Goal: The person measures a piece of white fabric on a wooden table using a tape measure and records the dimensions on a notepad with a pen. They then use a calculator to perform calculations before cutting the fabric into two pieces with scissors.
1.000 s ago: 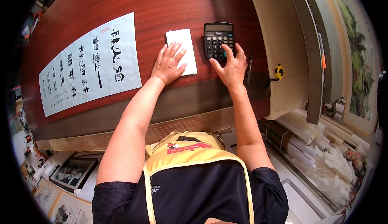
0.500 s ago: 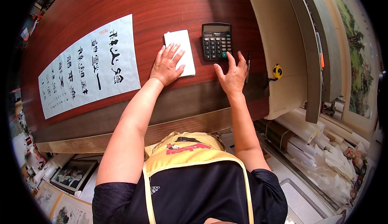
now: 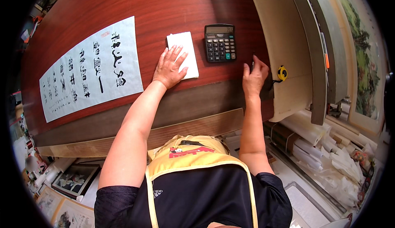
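Note:
My left hand (image 3: 168,69) lies flat with fingers spread on a white pad of paper (image 3: 187,51). To the right of the pad is a black calculator (image 3: 220,47) with dark and green keys; dark figures show on its display. Beyond the calculator's lower right corner, my right hand (image 3: 254,77) pinches a slim dark pen (image 3: 252,66) between thumb and fingers, close to the tabletop. Most of the pen is hidden by the hand. On the left lies a long sheet of calligraphy (image 3: 92,69) in black brushwork with a small red seal.
A yellow tape measure (image 3: 282,73) rests on the beige surface (image 3: 288,34) right of the reddish wooden table (image 3: 173,6). Paper rolls (image 3: 302,129) and crumpled plastic sit lower right. A framed picture (image 3: 75,179) leans at the lower left.
My right hand has moved right from beside the calculator's lower keys and closed on the pen. Figures now show on the display. The left hand has stayed on the pad.

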`<move>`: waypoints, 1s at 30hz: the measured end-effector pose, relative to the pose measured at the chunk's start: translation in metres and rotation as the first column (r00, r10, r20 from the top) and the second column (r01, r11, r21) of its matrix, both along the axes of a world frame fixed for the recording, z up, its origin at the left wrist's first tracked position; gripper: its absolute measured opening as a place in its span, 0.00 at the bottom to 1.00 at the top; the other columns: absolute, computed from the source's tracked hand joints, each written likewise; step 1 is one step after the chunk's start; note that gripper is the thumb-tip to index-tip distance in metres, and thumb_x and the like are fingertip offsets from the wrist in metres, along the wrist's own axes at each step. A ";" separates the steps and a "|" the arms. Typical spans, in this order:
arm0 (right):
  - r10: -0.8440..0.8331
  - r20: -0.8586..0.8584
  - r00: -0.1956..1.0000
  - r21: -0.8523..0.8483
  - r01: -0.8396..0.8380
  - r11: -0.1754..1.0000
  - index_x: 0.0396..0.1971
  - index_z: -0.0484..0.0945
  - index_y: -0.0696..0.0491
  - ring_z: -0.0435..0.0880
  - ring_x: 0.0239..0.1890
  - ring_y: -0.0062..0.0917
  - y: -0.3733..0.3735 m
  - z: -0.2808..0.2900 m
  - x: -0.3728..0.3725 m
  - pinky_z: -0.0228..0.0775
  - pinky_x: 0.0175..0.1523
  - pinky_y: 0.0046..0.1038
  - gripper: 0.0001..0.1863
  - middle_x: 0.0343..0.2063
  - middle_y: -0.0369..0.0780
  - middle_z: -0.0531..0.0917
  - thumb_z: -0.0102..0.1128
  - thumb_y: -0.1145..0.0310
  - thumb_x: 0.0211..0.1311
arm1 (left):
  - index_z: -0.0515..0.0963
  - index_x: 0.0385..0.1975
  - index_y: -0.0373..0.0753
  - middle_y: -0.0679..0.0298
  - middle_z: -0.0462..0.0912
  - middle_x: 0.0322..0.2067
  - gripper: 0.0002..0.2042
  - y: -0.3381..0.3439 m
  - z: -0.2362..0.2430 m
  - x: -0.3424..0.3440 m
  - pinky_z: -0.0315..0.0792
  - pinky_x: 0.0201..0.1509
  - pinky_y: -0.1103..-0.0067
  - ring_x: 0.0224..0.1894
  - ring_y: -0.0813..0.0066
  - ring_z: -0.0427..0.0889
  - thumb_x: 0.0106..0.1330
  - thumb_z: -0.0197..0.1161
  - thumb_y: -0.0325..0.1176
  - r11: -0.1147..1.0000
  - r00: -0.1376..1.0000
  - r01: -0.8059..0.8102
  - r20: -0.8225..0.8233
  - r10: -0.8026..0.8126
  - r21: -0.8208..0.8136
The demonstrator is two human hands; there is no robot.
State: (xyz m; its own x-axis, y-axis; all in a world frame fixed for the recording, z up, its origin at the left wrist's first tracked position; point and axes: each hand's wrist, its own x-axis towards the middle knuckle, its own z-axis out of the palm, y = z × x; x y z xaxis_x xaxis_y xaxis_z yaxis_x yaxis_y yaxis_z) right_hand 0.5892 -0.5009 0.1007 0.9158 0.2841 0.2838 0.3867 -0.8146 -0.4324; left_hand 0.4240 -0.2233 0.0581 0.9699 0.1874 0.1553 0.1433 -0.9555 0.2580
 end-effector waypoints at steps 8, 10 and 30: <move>0.035 -0.433 0.900 0.323 0.119 0.939 0.56 0.75 0.50 0.74 0.32 0.24 -0.025 -0.015 0.025 0.70 0.38 0.26 0.19 0.35 0.37 0.76 0.55 0.72 0.64 | 0.68 0.65 0.53 0.62 0.60 0.71 0.27 0.000 0.001 -0.001 0.48 0.78 0.61 0.75 0.61 0.53 0.66 0.58 0.49 0.999 1.000 -0.010 0.021 0.011 -0.033; 0.269 -0.553 0.788 0.666 0.224 0.711 0.55 0.75 0.50 0.70 0.25 0.13 -0.013 0.004 0.029 0.66 0.31 0.18 0.20 0.27 0.32 0.74 0.49 0.76 0.64 | 0.69 0.65 0.53 0.61 0.60 0.71 0.27 0.000 0.001 -0.001 0.48 0.77 0.61 0.75 0.60 0.54 0.66 0.59 0.48 0.999 0.999 -0.015 0.039 0.016 -0.033; 0.742 -0.411 0.530 0.888 0.050 0.456 0.47 0.75 0.56 0.80 0.36 0.18 0.210 -0.006 -0.032 0.74 0.44 0.20 0.12 0.35 0.38 0.81 0.48 0.66 0.74 | 0.64 0.69 0.62 0.61 0.55 0.72 0.33 0.030 0.010 -0.024 0.43 0.79 0.60 0.76 0.60 0.49 0.61 0.61 0.53 0.997 0.994 0.042 -0.099 -0.049 -0.070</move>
State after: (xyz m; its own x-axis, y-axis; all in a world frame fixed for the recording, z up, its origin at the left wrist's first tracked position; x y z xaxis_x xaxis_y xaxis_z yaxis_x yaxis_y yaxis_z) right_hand 0.5574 -0.2907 0.0943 0.7395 0.6700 -0.0658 -0.2020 0.1277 -0.9710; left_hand 0.4001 -0.1931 0.0680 0.9877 0.1499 0.0454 0.1288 -0.9423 0.3091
